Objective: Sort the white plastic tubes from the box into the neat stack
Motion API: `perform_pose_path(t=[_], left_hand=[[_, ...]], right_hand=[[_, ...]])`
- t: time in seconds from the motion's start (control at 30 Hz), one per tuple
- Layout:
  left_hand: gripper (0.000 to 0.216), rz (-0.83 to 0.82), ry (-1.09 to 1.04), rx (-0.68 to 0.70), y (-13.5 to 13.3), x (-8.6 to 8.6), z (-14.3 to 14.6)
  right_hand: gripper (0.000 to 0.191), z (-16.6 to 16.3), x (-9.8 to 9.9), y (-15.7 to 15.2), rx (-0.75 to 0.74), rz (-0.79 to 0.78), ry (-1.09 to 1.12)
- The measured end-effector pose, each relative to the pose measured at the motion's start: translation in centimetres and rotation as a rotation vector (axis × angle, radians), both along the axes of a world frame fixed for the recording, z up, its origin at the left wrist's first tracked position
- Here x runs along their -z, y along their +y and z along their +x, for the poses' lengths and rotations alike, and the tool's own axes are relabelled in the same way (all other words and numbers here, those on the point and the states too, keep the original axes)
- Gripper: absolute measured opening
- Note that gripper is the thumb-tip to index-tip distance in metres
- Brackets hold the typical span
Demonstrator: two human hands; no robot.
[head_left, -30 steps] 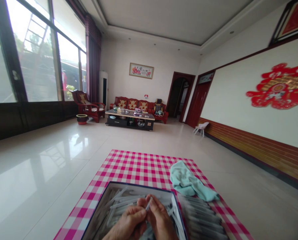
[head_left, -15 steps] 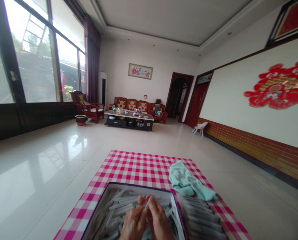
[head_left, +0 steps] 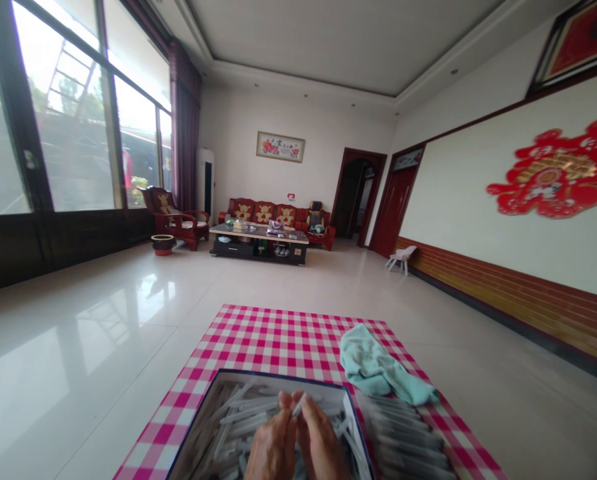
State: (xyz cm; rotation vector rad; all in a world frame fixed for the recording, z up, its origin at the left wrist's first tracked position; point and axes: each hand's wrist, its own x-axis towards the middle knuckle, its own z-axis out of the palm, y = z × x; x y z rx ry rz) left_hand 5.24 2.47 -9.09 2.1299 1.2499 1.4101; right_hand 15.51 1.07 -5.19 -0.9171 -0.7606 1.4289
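My left hand [head_left: 272, 447] and my right hand [head_left: 323, 443] are pressed together at the bottom edge, above an open dark-rimmed box [head_left: 213, 410] full of pale plastic sticks [head_left: 238, 417]. Their fingertips pinch one small pale stick [head_left: 298, 405] between them, which points up and away. Both hands are closed on it. The box lies on a pink-and-white checked cloth [head_left: 278, 337].
A mint-green rag [head_left: 373, 363] lies on the cloth to the right, beside a row of grey pieces [head_left: 408, 440]. Beyond lie a glossy tiled floor, a coffee table [head_left: 258, 241], red sofas, a small white stool [head_left: 402, 257] and large windows at left.
Both hands have slid slightly lower in the frame and stay pinched on the stick. The view has tilted up a little.
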Motion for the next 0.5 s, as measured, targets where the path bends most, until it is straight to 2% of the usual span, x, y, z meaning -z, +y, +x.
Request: perform_pose_path(t=[0.13,0.23,0.37,0.5], left_hand=[[0.033,0.033,0.018,-0.008,0.4,0.1,-0.5],[0.031,0.099,-0.001,-0.023,0.4,-0.3,-1.1],[0.028,0.046,-0.119,-0.02,0.1,-1.3,-1.6],[0.033,-0.023,-0.235,-0.058,0.4,-2.3,-2.0]], right_hand=[[0.06,0.8,-0.1,0.2,0.053,-0.036,0.107],[0.053,1.5,-0.6,-0.2,0.117,-0.046,-0.022],[0.039,1.1,-1.4,-1.0,0.013,-0.071,-0.232],[0.04,-0.8,-2.3,-1.3,-0.12,0.128,-0.248]])
